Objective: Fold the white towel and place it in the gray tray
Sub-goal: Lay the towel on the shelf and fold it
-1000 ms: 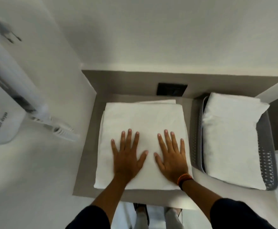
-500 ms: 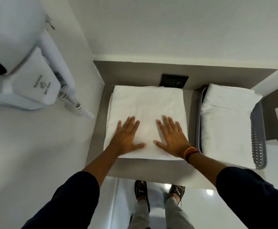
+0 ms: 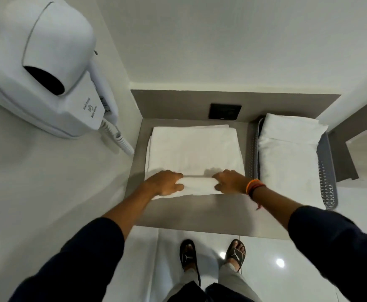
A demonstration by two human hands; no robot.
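A folded white towel (image 3: pixel 193 149) lies flat on the grey counter (image 3: pixel 200 212). My left hand (image 3: pixel 166 183) grips its near edge at the left, and my right hand (image 3: pixel 230 181) grips the same edge at the right. Between the hands the near edge is bunched and lifted slightly. To the right stands the gray tray (image 3: pixel 327 171) with perforated walls, and another folded white towel (image 3: pixel 287 158) lies inside it.
A white wall-mounted hair dryer (image 3: pixel 47 68) with a coiled cord hangs on the left wall. A black socket plate (image 3: pixel 225 111) sits on the back wall behind the towel. Walls close in at left and back. My sandalled feet (image 3: pixel 213 258) stand on the glossy floor below.
Both hands slid back from lying flat on the towel to its near edge and closed on it. The camera has pulled back and tilted down.
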